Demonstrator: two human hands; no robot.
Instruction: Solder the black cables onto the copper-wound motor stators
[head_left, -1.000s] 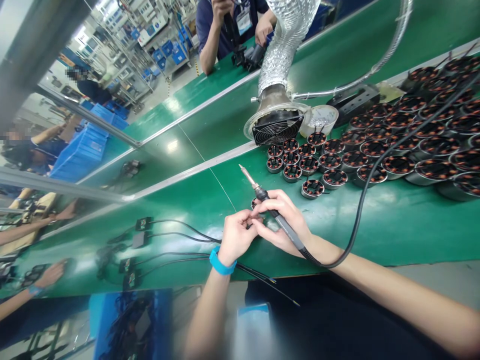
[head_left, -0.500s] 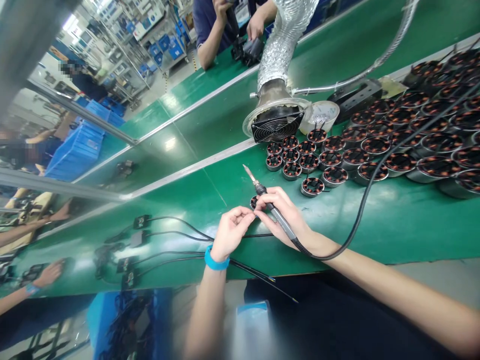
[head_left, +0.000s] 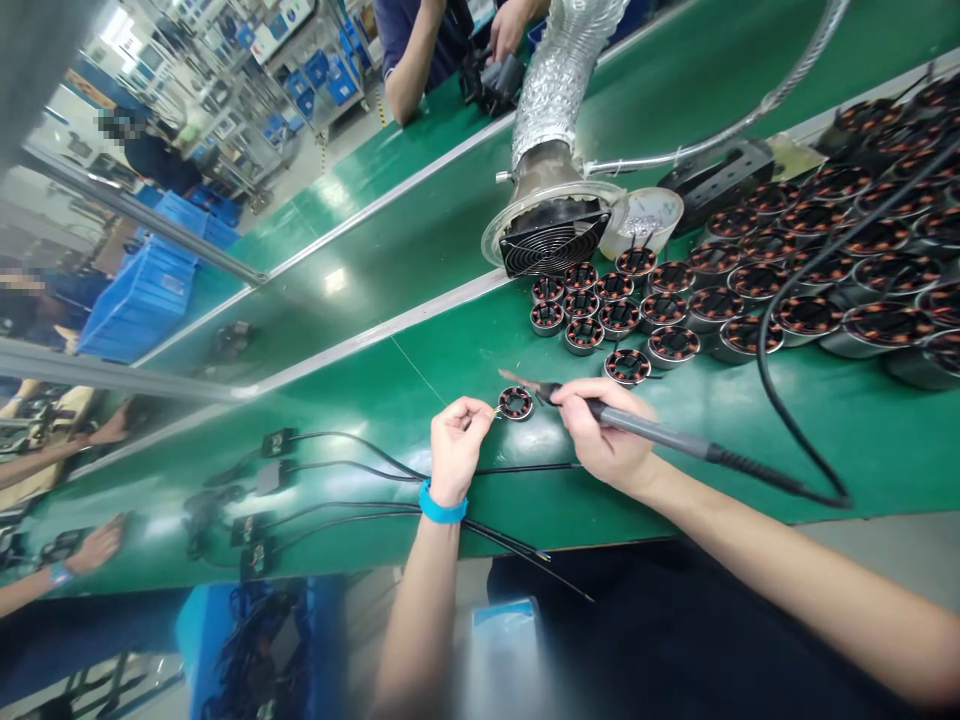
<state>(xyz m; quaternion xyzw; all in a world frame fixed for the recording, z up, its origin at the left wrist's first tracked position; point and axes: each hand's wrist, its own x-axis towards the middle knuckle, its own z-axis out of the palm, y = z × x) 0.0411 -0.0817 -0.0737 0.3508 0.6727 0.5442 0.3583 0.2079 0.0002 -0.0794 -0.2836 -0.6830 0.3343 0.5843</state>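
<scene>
My right hand (head_left: 609,445) grips a soldering iron (head_left: 652,427) by its grey handle, the tip pointing left above a small motor stator ring (head_left: 516,417) with copper coils. I cannot tell whether the tip touches the ring. My left hand (head_left: 456,450), with a blue wristband (head_left: 442,508), pinches thin wire ends (head_left: 496,411) at the ring's left edge. The ring lies on the green bench between my hands. Black cables (head_left: 360,440) run from the left, passing under my left wrist.
Many coil rings in metal housings (head_left: 673,345) crowd the right. Behind stand a fume duct (head_left: 551,110) with a fan grille (head_left: 555,245) and a whitish cup (head_left: 643,225). The iron's cord (head_left: 795,410) loops at right. Co-workers' hands (head_left: 510,30) show across the bench and at left (head_left: 101,545).
My right hand has moved right, away from my left fingers. The soldering iron has swung from steep to nearly level, its tip now over the ring, which shows more fully.
</scene>
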